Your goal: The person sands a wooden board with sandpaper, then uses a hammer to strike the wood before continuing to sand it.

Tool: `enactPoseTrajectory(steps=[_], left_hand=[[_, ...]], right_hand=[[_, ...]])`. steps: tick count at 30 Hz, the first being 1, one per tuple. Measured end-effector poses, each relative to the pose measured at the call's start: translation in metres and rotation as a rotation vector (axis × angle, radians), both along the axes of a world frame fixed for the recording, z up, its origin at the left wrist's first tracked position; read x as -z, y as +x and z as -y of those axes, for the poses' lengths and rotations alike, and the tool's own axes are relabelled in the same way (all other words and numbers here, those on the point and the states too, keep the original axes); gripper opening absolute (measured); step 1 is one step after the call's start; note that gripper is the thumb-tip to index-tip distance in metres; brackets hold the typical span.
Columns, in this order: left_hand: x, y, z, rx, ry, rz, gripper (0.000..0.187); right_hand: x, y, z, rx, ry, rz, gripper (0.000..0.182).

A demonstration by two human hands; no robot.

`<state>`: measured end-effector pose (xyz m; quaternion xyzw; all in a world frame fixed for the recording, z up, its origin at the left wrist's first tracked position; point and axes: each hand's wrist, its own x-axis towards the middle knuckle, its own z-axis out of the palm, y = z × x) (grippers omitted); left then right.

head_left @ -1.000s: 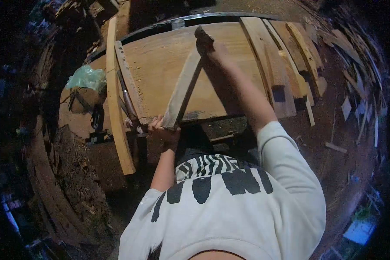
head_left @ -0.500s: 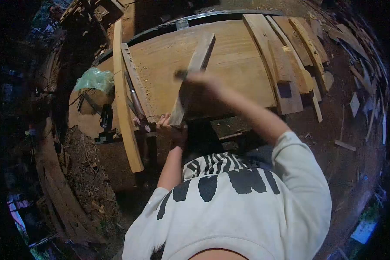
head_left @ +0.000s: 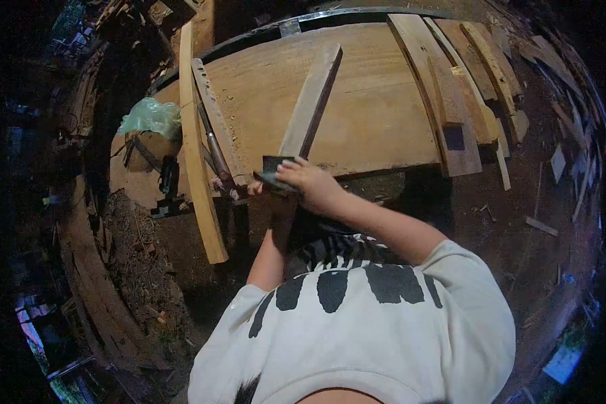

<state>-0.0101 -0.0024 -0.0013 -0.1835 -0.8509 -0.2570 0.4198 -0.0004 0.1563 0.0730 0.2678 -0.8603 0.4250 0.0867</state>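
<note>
The slat lies slantwise on the bench, its far end up near the middle of the top and its near end at the front edge, right in front of me. It is a long, narrow strip of grey-brown wood, duller than the orange board under it, with one dark edge showing along its right side. How smooth it is I cannot tell from here — the light is poor.

My right hand is closed over a small dark block, pressed down at the slat's near end. My left hand is mostly hidden behind the block and the right wrist; only a bit of finger shows at the bench edge by the slat's end, so I cannot say whether it grips or just steadies.

I judge the work to be midway: the block sits at the near end of the slat, with the whole length above it lying bare, and nothing has been set aside as finished.

To the left a pale curved plank leans along the bench side, with a green bag beyond it. To the right more boards lie stacked — offcuts scatter the dirt floor past them.
</note>
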Motion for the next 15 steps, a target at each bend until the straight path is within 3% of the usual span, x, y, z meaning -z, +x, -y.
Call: enactPoseTrajectory(steps=[2,4,6,7,8,10,11,13,15], left_hand=[[0.001,-0.001,-0.004,-0.003,0.014,0.019,0.059],[0.0,0.001,-0.001,-0.014,0.02,0.038,0.058],[-0.003,0.005,0.003,-0.025,0.015,0.047,0.057],[-0.007,0.005,0.002,0.006,0.029,0.035,0.057],[-0.01,0.005,0.001,0.038,0.045,0.024,0.058],[-0.013,0.006,-0.002,0.024,0.039,0.039,0.06],[-0.014,0.007,-0.003,0.009,0.032,0.059,0.062],[-0.012,0.007,0.0,0.015,0.015,0.053,0.063],[-0.01,0.006,0.0,0.023,-0.001,0.048,0.064]], right_hand=[[-0.007,-0.002,-0.005,-0.048,-0.091,0.123,0.051],[-0.02,-0.032,-0.03,0.018,-0.01,0.035,0.034],[-0.018,-0.095,-0.053,0.048,-1.204,1.044,0.024],[0.035,-0.149,-0.084,0.104,-0.851,0.821,0.035],[-0.044,-0.139,-0.106,0.294,-0.597,0.793,0.031],[-0.077,-0.149,-0.113,0.513,-0.361,0.555,0.028],[-0.026,-0.188,-0.154,0.514,-0.361,0.556,0.028],[0.055,-0.257,-0.161,0.456,-0.538,0.604,0.031],[0.076,-0.227,-0.127,0.182,-0.951,0.348,0.024]])
